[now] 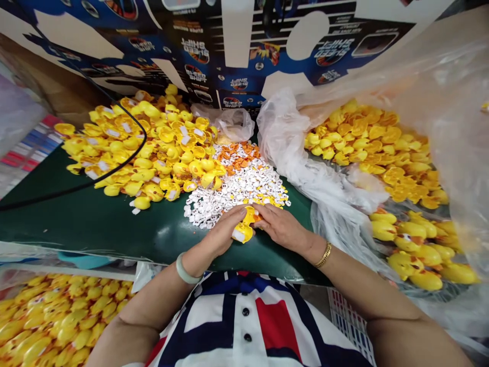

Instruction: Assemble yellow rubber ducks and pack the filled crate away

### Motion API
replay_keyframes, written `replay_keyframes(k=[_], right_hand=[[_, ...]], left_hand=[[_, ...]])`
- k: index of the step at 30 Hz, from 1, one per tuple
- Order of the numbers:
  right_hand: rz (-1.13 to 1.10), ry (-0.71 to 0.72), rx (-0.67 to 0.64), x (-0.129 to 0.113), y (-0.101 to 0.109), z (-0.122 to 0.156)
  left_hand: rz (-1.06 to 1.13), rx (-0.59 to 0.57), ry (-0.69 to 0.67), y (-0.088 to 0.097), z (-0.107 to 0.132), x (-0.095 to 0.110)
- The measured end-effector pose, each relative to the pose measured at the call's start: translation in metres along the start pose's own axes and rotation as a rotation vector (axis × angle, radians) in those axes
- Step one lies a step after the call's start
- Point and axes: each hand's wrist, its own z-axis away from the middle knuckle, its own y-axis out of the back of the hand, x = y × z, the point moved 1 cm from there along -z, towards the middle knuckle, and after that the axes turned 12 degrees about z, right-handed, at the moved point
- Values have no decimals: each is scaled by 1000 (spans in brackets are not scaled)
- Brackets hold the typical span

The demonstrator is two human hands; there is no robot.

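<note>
On the green worktop [95, 219], by scattered white pieces [237, 191], your left hand [221, 232] and right hand [280, 228] both grasp a yellow rubber duck [243, 231].

We see yellow ducks [153, 153] at eleven o'clock — white bits [233, 193] and orange bits [237, 157] at twelve — and a navy, red and white block-patterned shirt [277, 326] at six.

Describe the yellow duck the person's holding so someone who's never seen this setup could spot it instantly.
On the dark green work surface, find the pile of small white pieces near the front. Just below it, a yellow toy duck sits between the left hand and right hand; unlike the heaped ducks, it alone is held.
</note>
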Motion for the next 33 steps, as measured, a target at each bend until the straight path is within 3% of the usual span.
replay_keyframes(k=[4, 7, 11, 13, 17, 20, 25, 28, 31, 33], right_hand=[[7, -20, 31, -2, -5, 6], [45, -27, -22, -9, -6, 11], [50, -90, -58, 2, 12, 22], [65, -220, 34, 30, 33, 35], [271, -663, 281, 118, 79, 72], [388, -846, 226, 177, 98, 87], [505, -904, 82, 236, 98, 71], [517, -1094, 93, 265, 96, 58], [443, -1300, 97, 283, 91, 51], [405, -1304, 84, 286, 87, 48]], left_hand=[[47, -48, 155, 2, 5, -2], [-5, -47, 231, 6, 4, -7], [-21, -134, 238, 4, -4, -8], [15, -131, 235, 2, -11, -4], [97, -112, 174, 3, -23, 9], [143, -153, 162, 9, -26, 15], [223, -196, 112, 20, -24, 20], [240, -170, 90, 23, -24, 22], [250, -156, 28, 23, -26, 26], [267, -156, -7, 23, -28, 28]])
